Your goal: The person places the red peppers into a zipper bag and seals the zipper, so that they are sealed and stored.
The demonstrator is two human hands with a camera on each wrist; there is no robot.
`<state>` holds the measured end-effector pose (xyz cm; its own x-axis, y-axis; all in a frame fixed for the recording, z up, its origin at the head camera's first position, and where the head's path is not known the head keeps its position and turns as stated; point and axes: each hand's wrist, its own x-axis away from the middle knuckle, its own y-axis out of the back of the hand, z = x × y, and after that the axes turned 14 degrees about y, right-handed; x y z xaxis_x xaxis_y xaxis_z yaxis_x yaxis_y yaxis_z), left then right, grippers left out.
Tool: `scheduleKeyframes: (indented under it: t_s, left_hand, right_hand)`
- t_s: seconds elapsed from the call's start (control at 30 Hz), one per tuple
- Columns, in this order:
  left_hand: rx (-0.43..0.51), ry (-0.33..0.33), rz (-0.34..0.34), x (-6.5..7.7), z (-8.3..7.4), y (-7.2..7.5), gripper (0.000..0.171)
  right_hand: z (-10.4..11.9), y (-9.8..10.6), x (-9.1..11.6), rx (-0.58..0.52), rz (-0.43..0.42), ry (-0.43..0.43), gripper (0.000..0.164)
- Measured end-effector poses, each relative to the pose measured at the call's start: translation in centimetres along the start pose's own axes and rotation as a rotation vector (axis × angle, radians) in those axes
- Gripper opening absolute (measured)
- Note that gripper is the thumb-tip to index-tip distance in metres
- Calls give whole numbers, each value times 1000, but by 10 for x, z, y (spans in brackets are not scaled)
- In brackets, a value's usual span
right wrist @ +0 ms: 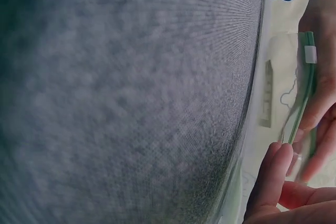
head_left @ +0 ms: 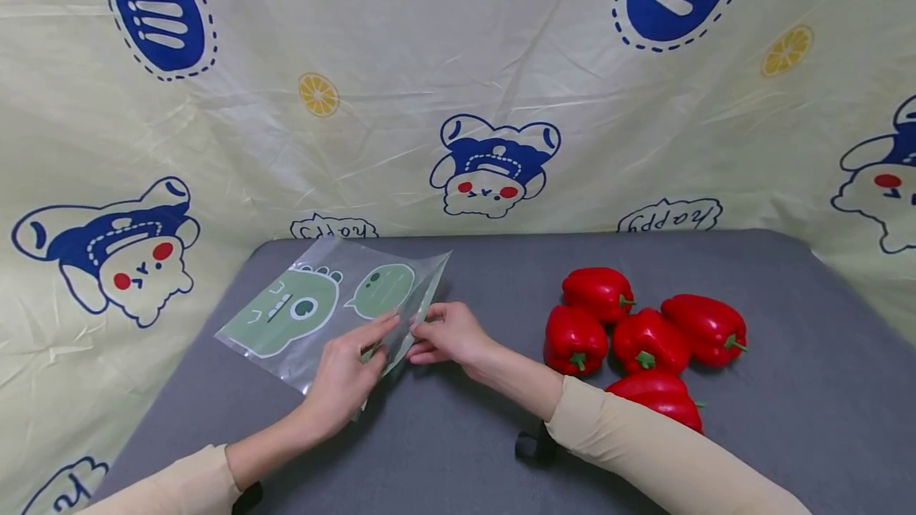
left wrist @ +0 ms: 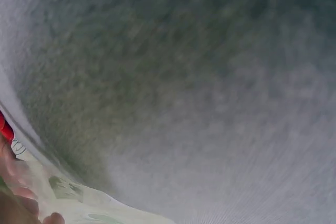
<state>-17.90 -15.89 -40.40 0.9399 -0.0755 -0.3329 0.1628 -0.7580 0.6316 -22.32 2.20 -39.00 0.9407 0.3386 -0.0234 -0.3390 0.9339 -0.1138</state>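
1. Head view: both hands meet at the right-hand edge of a clear plastic bag (head_left: 325, 304) printed with green cartoon faces, left of centre in the frame on the grey table (head_left: 787, 420). The left hand (head_left: 343, 376) pinches that edge from below, fingers stretched along it. The right hand (head_left: 447, 336) pinches it from the other side, so the fingertips almost touch. By the look of it, the step in hand is parting the bag's mouth. The next move likely calls for each hand to catch one layer only and draw them apart, without letting the slick film slip. Five red peppers (head_left: 644, 336) lie clustered at right of centre, well apart from the bag.

2. Left wrist view: almost the whole frame is blurred grey table cloth (left wrist: 199, 87). At the lower left corner a strip of the pale bag (left wrist: 79, 200) with a green patch shows beside the fingers (left wrist: 13, 179). Their grip cannot be judged here.

3. Right wrist view: grey cloth (right wrist: 126, 93) fills the left and middle. Along the right edge the bag (right wrist: 286, 93) stands edge-on, see-through, with a green zip strip and a small white tab. The fingers (right wrist: 273, 174) at lower right close on its edge. The bag looks thin, flat and empty.
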Motion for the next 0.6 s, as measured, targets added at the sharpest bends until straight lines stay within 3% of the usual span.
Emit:
scheduleKeyframes:
  t_s: [0.2, 0.43, 0.6]
  left_hand:
    - [10, -33, -64, -4, -7, 7, 56]
    - [106, -4, -103, -12, -12, 16, 60]
    - [104, 2, -139, -18, -15, 22, 61]
  right_hand:
    - [-1, 1, -4, -7, -16, -15, 21]
    - [-1, 2, -4, -3, -1, -44, 24]
    - [-1, 3, -4, 0, 6, -48, 24]
